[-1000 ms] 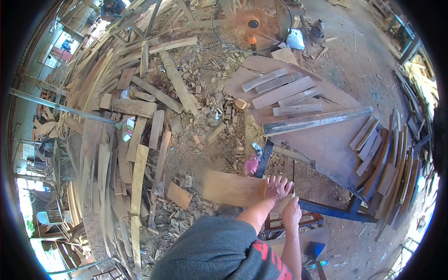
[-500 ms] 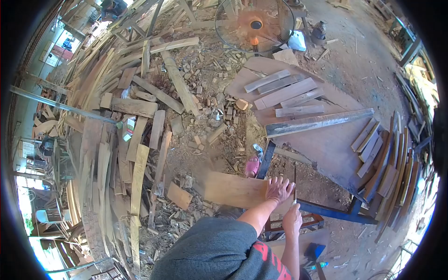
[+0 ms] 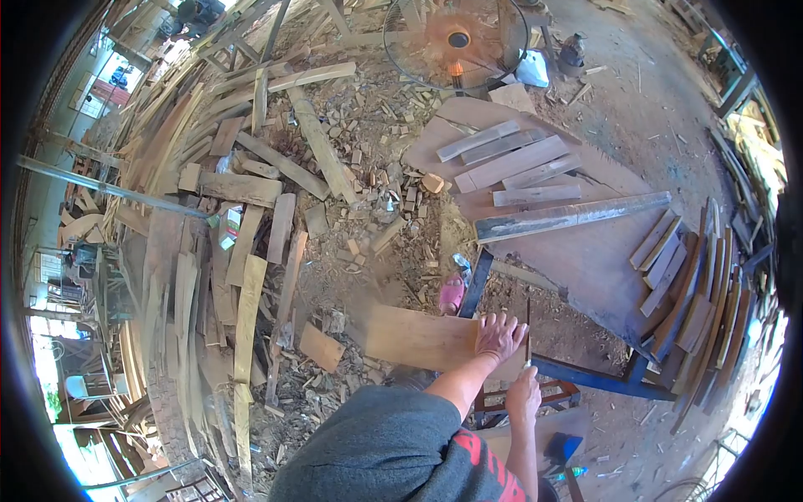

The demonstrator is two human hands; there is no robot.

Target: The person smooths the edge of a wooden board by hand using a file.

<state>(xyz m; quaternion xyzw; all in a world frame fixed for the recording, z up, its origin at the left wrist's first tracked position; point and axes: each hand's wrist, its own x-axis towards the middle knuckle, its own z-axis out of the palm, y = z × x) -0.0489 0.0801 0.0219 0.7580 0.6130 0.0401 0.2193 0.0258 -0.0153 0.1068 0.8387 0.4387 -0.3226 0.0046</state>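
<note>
A flat wooden board point(image 3: 418, 336) lies crosswise in front of me, its right end by the dark metal frame point(image 3: 479, 280). My left hand point(image 3: 500, 336) grips this board near its right end, fingers bent at the far edge. Just right of it, my right hand point(image 3: 524, 393) is closed round the pale handle of a hand saw point(image 3: 529, 326). The saw's thin dark blade shows edge-on, pointing away from me at the board's right end. How deep the blade sits in the wood cannot be made out.
A round fan point(image 3: 458, 40) stands ahead. Cut wooden pieces point(image 3: 512, 163) lie on a brown sheet point(image 3: 577, 259), with curved slats point(image 3: 703, 309) at its right. Long planks point(image 3: 249, 322) and scraps cover the left floor. A pink shoe point(image 3: 452, 294) is beside the frame.
Both my hands, the board and the saw keep nearly the same place. Far off at the upper left, a person has shifted posture.
</note>
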